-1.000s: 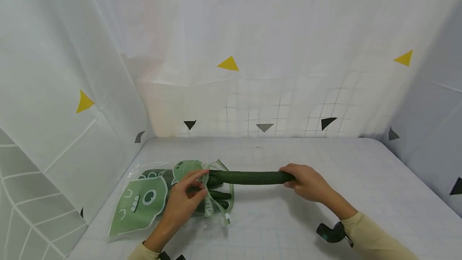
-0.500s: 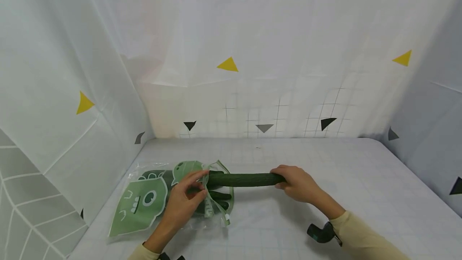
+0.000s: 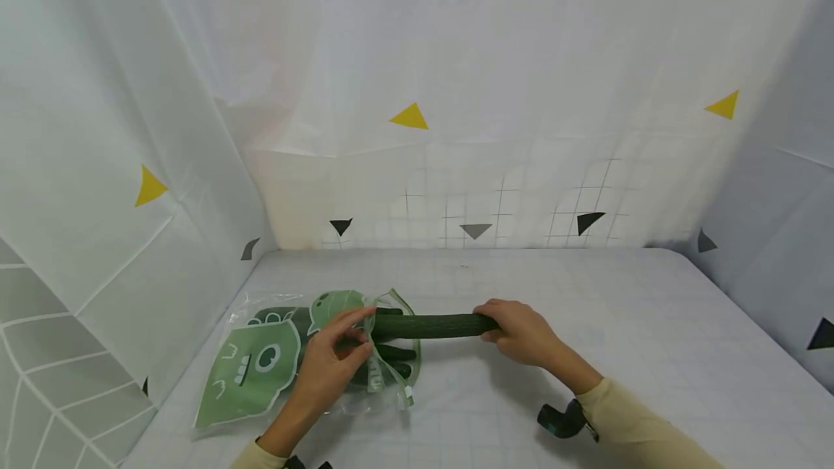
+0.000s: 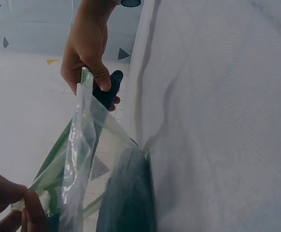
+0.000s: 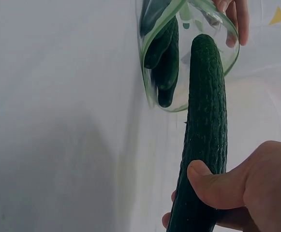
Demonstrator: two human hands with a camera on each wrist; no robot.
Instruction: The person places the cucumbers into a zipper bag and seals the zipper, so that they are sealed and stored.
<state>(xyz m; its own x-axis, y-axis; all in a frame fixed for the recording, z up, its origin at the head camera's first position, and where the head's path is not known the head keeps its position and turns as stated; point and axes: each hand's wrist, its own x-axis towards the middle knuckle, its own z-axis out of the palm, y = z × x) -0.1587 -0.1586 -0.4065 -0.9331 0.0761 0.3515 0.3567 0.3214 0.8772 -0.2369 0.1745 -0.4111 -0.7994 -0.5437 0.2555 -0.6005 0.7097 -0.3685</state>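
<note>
My right hand (image 3: pixel 517 330) grips a long dark green cucumber (image 3: pixel 439 326) near its right end. The cucumber lies level above the table, its far tip at the mouth of a clear zip bag (image 3: pixel 250 375) printed with a green cartoon creature. Thumb and fingers of my left hand (image 3: pixel 332 349) pinch the upper edge of that mouth, as the left wrist view also shows. In the right wrist view the green-rimmed opening (image 5: pixel 232 60) gapes, and several other cucumbers (image 5: pixel 167 67) lie inside the bag against its lower side.
A white table (image 3: pixel 586 295) with a faint grid carries the bag at its left. White sheets (image 3: pixel 495 93) with yellow and dark triangle markers hang behind and at both sides. A small dark device (image 3: pixel 562 420) is strapped at my right wrist.
My right hand has moved left with the cucumber, whose tip now reaches further into the bag's mouth. My left hand and the bag have stayed in place.
</note>
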